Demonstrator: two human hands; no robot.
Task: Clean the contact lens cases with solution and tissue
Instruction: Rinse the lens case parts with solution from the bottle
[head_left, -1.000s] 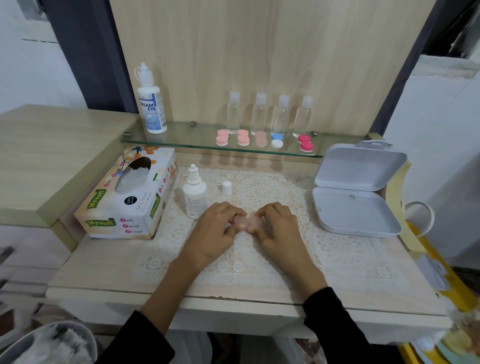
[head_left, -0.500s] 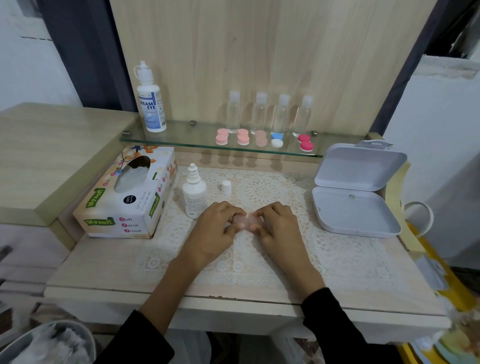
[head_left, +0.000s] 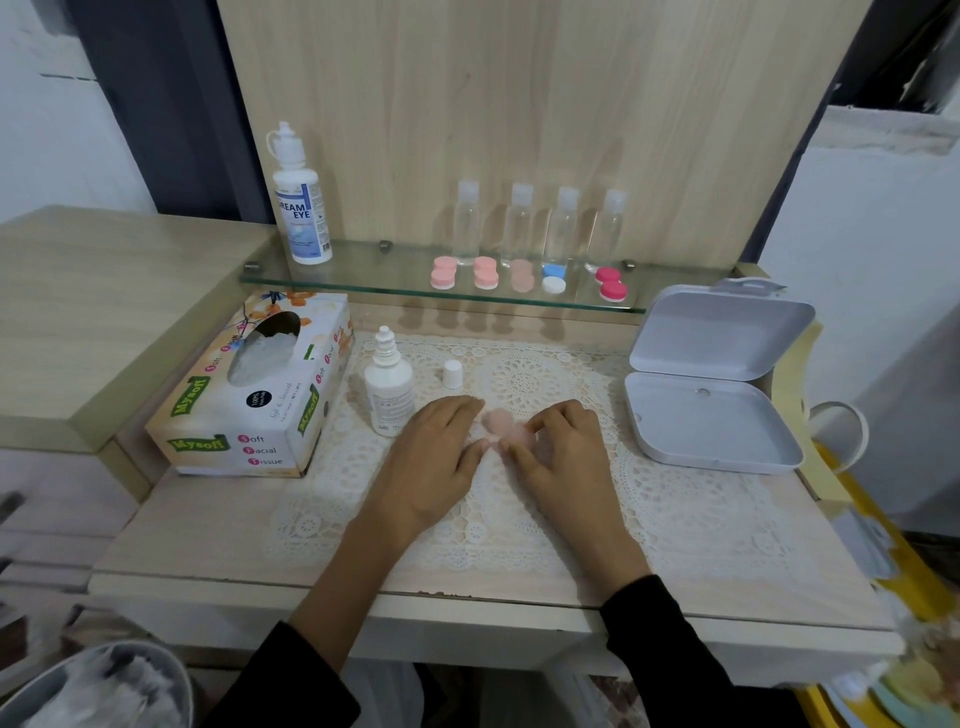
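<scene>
Left hand: the left hand (head_left: 439, 457) lies palm-down on the lace mat (head_left: 675, 509). Its fingers are nearly straight and its thumb tip is at the near-left edge of the case. Blur hides whether it actually pinches.
Right hand: the right hand (head_left: 563, 460) has its fingers curled. The thumb and forefinger are closed on the right half of the case.
Case: the pale pink lens case (head_left: 500, 422) sits low on the mat in the gap between the two sets of fingertips, partly covered by them.
Handling: I judge it light, rigid plastic and smooth, so slippery once wet. Its twin screw lids are small enough to skid out of a pinch.
Where to hold: one hand should pin the base by its edges. The other should take a lid by its rim between thumb and forefinger pads.
Solution bottle: the solution bottle (head_left: 388, 400) stands uncapped just left of the left fingertips. Its cap (head_left: 452, 373) is just beyond them.
Tissue box: the tissue box (head_left: 260, 400) is further left of the left hand, past the bottle.
Risk: squeezing the case's flat faces instead of its rims could shoot it away across the mat.
</scene>
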